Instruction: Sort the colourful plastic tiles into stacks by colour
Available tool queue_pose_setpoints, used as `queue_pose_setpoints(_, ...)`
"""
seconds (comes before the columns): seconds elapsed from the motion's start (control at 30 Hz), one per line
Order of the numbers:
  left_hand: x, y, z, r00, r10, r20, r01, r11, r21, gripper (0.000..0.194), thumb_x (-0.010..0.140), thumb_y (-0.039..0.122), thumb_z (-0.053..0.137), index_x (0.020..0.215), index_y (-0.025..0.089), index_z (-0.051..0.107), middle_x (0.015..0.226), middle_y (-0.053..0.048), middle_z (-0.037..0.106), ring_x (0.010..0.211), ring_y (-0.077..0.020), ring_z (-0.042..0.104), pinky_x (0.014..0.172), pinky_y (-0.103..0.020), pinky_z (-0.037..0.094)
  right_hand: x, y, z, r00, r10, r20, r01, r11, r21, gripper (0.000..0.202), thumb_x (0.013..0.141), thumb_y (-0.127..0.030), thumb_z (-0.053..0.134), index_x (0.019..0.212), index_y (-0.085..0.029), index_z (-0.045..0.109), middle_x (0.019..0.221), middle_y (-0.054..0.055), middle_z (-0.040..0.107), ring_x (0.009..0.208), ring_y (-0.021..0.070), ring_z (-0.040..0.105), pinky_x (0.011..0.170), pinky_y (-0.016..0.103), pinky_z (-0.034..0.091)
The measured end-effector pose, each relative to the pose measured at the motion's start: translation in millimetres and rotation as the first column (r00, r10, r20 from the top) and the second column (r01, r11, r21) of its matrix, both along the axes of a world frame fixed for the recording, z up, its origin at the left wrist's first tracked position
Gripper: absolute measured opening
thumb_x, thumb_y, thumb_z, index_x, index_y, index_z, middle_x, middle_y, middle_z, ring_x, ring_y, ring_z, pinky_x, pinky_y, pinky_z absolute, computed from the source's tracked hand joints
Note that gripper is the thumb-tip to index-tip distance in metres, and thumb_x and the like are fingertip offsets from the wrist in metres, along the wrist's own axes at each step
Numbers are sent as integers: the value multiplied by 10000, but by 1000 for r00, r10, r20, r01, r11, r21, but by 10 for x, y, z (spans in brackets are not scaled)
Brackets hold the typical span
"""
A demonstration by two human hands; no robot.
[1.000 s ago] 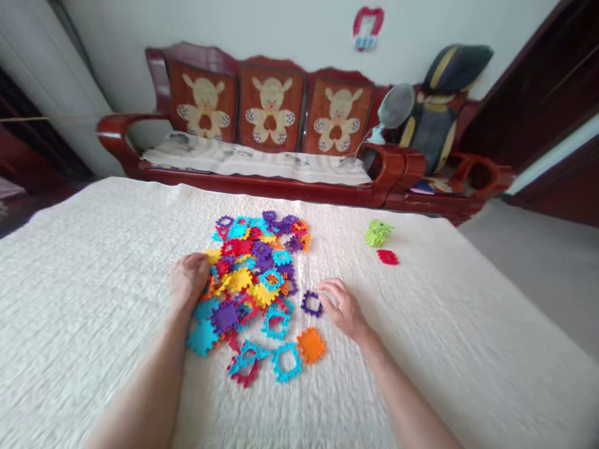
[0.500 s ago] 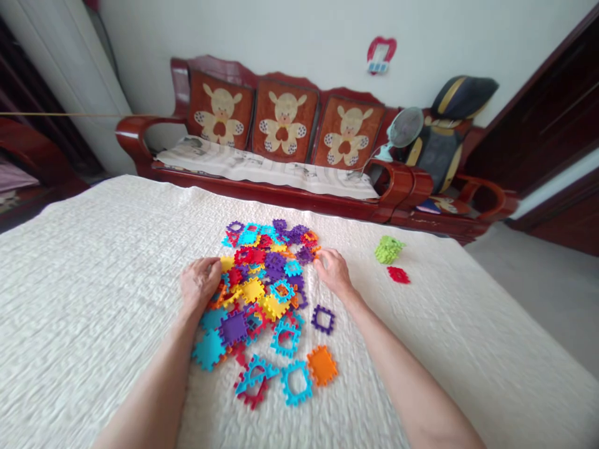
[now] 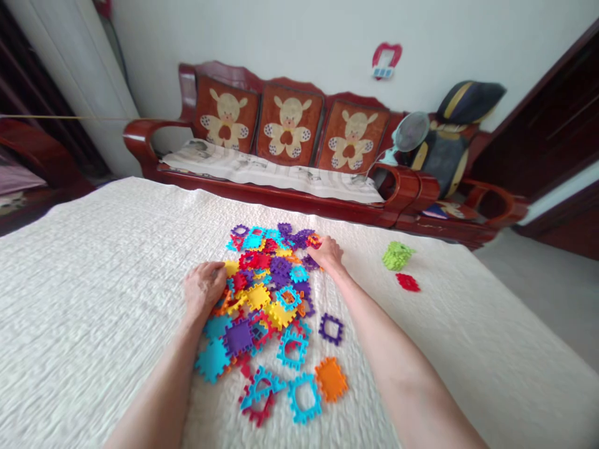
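Many toothed plastic tiles lie in a loose pile on the cream quilted cover (image 3: pixel 116 268). My left hand (image 3: pixel 204 285) rests at the pile's left edge, its curled fingers against a yellow tile (image 3: pixel 231 268); whether they grip anything is hidden. At the far right edge of the pile, my right hand (image 3: pixel 326 252) has thumb and fingers at an orange tile (image 3: pixel 313 239), beside purple tiles (image 3: pixel 299 239). Nearer to me are a purple frame tile (image 3: pixel 331 328), an orange square (image 3: pixel 331 379) and a blue frame tile (image 3: pixel 304 398).
A green stack of tiles (image 3: pixel 397 255) and a red tile (image 3: pixel 408 282) lie to the right on the cover. Beyond its far edge stands a wooden sofa (image 3: pixel 276 193) with bear cushions (image 3: pixel 287 121), a small fan (image 3: pixel 410 132) and a chair (image 3: pixel 496 206).
My right hand has moved a little up and left, over the pile's far right edge onto the orange tile. The view has shifted slightly; my left hand stays beside the yellow tile.
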State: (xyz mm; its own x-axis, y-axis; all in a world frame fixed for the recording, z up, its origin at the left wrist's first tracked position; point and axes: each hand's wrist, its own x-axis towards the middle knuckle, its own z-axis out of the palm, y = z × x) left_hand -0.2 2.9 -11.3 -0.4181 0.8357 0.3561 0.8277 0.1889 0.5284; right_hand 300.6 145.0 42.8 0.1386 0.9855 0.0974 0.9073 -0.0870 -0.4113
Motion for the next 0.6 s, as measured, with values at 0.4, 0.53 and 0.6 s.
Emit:
queue_pose_setpoints(0.4,-9,-34,89,979,23,202,-12,999,-52,461,837,482,442,1031,211,761,1089,-102,742,1098,-293,654,1019,-413,489,501,-639,116,870,413,-270,-391,911,134,251,743,-329,725,959,-216,669,1001,15,730,937,186,676,895,314,505)
queue_pose_setpoints(0.53,-24,-67,185,963,-52,264,73,995,-71,485,838,509,446,1081,210,742,1153,-94,729,1153,-274,633,1078,-410,454,586,-928,47,847,374,-378,-345,927,144,280,786,-355,666,1023,-205,680,1084,32,725,957,173,674,906,306,507)
queue_pose_setpoints(0.6,-35,-123,231,944,-146,297,175,982,-76,496,839,515,457,1117,198,719,1211,-95,711,1194,-262,614,1109,-409,433,603,-1099,0,843,356,-403,-332,934,129,273,812,-371,628,1016,-198,685,1096,43,720,970,175,670,898,303,508)
